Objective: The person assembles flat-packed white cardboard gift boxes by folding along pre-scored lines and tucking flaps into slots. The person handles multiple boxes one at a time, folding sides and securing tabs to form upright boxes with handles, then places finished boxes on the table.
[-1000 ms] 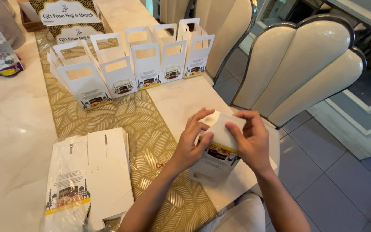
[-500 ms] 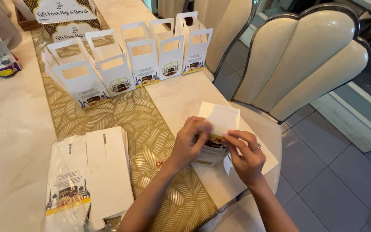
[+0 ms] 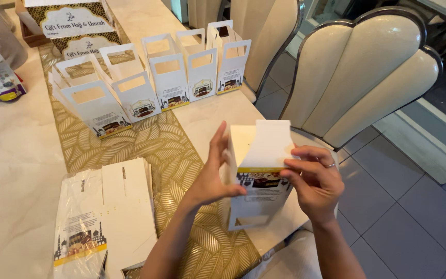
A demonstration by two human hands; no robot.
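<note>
- We stand at a pale marble surface with a gold leaf-pattern runner down its middle; two cream chairs sit at its right edge.
- A row of finished white handled boxes stands upright at the far end; a flat stack of unfolded blanks in a plastic sleeve lies near our left arm.
- Step in hand, as we judge it: shaping one gift box from a blank. It is held above the surface's near edge, handle cut-out downward, end flaps open upward.
- The box is white card with a gold band and dark printed scene.
- Our left hand pinches its left side, upper fingers splayed; our right hand grasps the right side.
- The next move likely calls for folding the open flaps inward squarely.
</note>
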